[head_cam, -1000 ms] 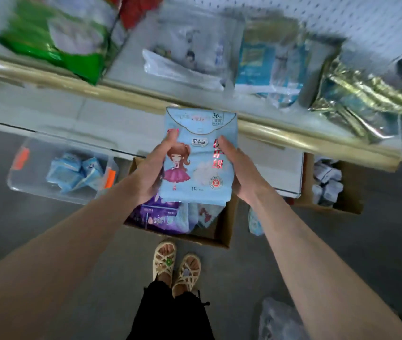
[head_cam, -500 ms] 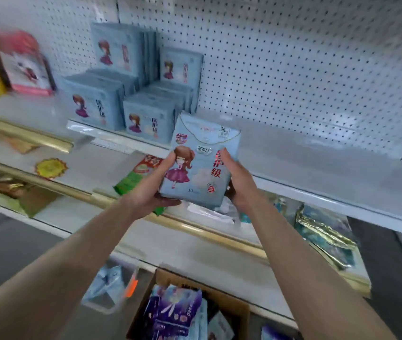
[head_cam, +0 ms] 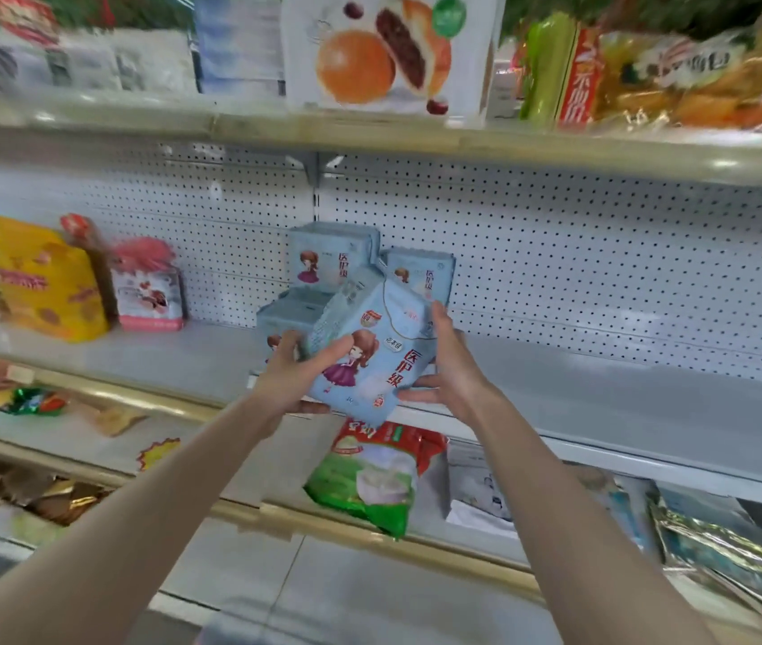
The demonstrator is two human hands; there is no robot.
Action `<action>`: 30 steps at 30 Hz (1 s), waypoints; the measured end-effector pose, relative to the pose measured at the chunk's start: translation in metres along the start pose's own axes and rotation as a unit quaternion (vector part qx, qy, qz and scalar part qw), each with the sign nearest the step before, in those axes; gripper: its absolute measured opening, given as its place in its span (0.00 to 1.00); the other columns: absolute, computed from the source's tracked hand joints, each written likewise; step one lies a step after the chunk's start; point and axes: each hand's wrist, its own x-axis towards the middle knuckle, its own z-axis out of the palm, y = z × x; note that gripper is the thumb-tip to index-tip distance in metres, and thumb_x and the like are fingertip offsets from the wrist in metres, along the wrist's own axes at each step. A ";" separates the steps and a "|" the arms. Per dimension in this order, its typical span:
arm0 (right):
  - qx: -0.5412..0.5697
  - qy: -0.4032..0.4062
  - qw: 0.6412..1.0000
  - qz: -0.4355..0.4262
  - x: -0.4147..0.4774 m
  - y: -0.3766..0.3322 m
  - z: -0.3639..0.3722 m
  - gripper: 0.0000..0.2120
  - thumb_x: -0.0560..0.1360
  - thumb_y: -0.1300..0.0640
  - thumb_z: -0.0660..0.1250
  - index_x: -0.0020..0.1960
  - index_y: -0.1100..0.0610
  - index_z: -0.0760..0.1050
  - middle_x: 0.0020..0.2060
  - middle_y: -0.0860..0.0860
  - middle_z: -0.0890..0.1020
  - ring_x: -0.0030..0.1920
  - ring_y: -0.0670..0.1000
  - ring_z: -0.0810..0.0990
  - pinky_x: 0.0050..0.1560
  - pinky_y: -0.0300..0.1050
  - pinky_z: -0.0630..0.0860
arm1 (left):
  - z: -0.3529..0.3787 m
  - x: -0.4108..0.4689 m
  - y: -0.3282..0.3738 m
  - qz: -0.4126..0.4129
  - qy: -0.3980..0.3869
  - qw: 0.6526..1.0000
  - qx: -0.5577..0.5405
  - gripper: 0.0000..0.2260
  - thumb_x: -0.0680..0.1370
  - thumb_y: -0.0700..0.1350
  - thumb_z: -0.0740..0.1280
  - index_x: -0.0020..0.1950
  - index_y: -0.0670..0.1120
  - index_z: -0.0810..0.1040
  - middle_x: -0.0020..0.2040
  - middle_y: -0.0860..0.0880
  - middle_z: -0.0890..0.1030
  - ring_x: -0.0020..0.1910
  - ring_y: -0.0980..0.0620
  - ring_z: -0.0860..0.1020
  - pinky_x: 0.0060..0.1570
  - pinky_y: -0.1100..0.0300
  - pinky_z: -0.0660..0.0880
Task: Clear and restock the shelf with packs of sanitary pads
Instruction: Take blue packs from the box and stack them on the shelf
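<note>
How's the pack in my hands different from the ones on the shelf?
The held pack is tilted, gripped by left hand and right hand; the shelf packs sit level. The held pack is in the air; the shelf packs rest on the shelf. Both light blue with the cartoon girl.

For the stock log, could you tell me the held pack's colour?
The pack is light blue with a purple-dressed cartoon girl; head view.

Pad pack [head_cam: 370, 360] reads 医护级 — smaller label, 花本目.
</note>
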 end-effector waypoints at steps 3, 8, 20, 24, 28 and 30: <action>0.054 0.010 0.998 -0.021 0.004 -0.007 0.055 0.31 0.75 0.31 0.60 0.69 0.49 0.63 0.63 0.54 0.76 0.48 0.59 0.84 0.39 0.53 0.83 | -0.050 0.012 0.013 0.033 -0.012 0.999 0.004 0.27 0.70 0.55 0.76 0.64 0.51 0.68 0.56 0.49 0.79 0.46 0.48 0.83 0.40 0.51 0.82; 0.063 -0.004 0.997 -0.032 0.009 -0.028 0.103 0.20 0.78 0.33 0.55 0.59 0.45 0.70 0.57 0.52 0.75 0.52 0.54 0.81 0.46 0.51 0.82 | -0.103 0.035 0.029 0.079 -0.019 0.997 -0.004 0.32 0.61 0.57 0.80 0.60 0.54 0.70 0.57 0.47 0.80 0.53 0.45 0.82 0.51 0.44 0.80; 0.074 -0.025 0.997 0.019 0.080 -0.051 0.133 0.21 0.72 0.37 0.67 0.55 0.53 0.78 0.51 0.56 0.84 0.55 0.57 0.81 0.57 0.58 0.79 | -0.135 0.117 0.060 0.121 -0.020 0.985 -0.124 0.05 0.79 0.46 0.67 0.54 0.49 0.77 0.48 0.48 0.81 0.48 0.50 0.81 0.44 0.56 0.77; 0.071 -0.003 0.997 -0.028 0.115 -0.040 0.126 0.10 0.75 0.48 0.70 0.51 0.53 0.78 0.50 0.55 0.82 0.55 0.57 0.80 0.62 0.56 0.76 | -0.139 0.153 0.052 0.065 -0.052 0.986 -0.142 0.27 0.71 0.45 0.76 0.68 0.47 0.70 0.58 0.46 0.79 0.51 0.50 0.80 0.47 0.55 0.77; 0.101 -0.001 0.994 -0.045 0.152 -0.040 0.130 0.32 0.66 0.52 0.79 0.66 0.60 0.72 0.56 0.56 0.83 0.56 0.57 0.83 0.56 0.57 0.80 | -0.142 0.185 0.052 0.033 -0.091 0.990 -0.100 0.26 0.68 0.54 0.75 0.62 0.45 0.78 0.54 0.48 0.84 0.55 0.48 0.82 0.60 0.49 0.74; 0.118 0.006 0.991 -0.060 0.173 -0.041 0.129 0.30 0.67 0.54 0.79 0.63 0.61 0.69 0.57 0.56 0.83 0.57 0.58 0.82 0.58 0.61 0.78 | -0.143 0.204 0.051 0.042 -0.088 0.992 -0.084 0.17 0.72 0.50 0.74 0.58 0.45 0.80 0.49 0.49 0.86 0.51 0.49 0.83 0.53 0.52 0.78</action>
